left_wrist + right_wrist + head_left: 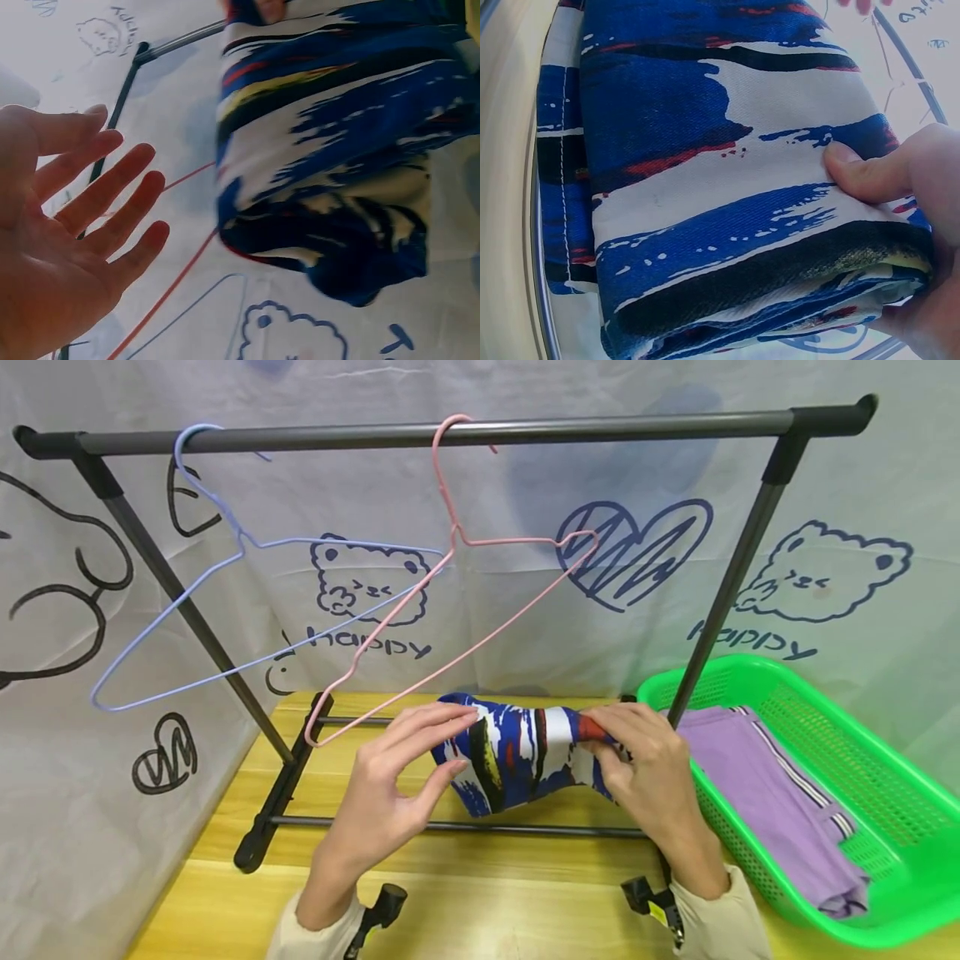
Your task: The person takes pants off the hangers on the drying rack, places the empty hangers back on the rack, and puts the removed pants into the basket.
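A folded patterned garment, blue, white and black with red and yellow streaks, is held above the rack's lower bars. My right hand grips its right end, the thumb pressing on the front of the folded cloth in the right wrist view. At the other end, my left hand has its fingers loosely extended; the left wrist view shows a gap between its fingers and the fabric. The garment's exact kind cannot be told. A pink hanger and a blue hanger hang from the rail, both bare.
The dark rail of the rack spans the upper part of the head view. To the right, a green basket holds folded purple clothing. A wooden tabletop lies below, and a pale sheet with drawings forms the backdrop.
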Available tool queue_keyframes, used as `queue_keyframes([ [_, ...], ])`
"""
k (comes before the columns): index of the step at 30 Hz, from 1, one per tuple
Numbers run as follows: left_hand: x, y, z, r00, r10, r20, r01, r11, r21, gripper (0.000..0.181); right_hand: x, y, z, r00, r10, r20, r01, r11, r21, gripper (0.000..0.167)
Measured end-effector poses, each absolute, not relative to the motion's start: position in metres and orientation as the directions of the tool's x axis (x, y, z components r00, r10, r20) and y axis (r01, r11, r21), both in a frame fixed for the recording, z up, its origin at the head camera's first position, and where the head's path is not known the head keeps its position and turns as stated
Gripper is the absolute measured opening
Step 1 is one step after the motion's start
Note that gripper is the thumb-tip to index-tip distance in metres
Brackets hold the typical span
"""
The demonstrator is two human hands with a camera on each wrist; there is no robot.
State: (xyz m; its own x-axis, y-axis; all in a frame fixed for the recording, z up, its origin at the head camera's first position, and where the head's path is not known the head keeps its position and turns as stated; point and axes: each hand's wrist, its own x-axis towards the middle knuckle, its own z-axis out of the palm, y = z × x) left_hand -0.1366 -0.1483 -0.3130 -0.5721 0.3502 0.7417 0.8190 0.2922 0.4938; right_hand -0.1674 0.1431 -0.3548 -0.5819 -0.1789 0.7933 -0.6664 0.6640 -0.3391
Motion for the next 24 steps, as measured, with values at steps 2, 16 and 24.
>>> queue_keyframes([
  [2,-0.140,-0.146,-0.318,-0.593,0.353,0.724,0.804,0.309,0.508,0.041,-0.167,0.143,-0.355,-0.582,-0.177,0.794,-0.666,0.663,-0.341,0.035],
  [16,-0.162,-0.136,-0.346,-0.649,0.470,0.598,0.756,0.484,0.440,0.074,-0.162,0.145,-0.353,-0.618,-0.214,0.756,-0.648,0.684,-0.337,0.033],
  [24,-0.160,-0.132,-0.350,-0.751,0.479,0.455,0.640,0.699,0.320,0.102,-0.156,0.142,-0.348,-0.600,-0.285,0.748,-0.686,0.664,-0.298,0.035],
])
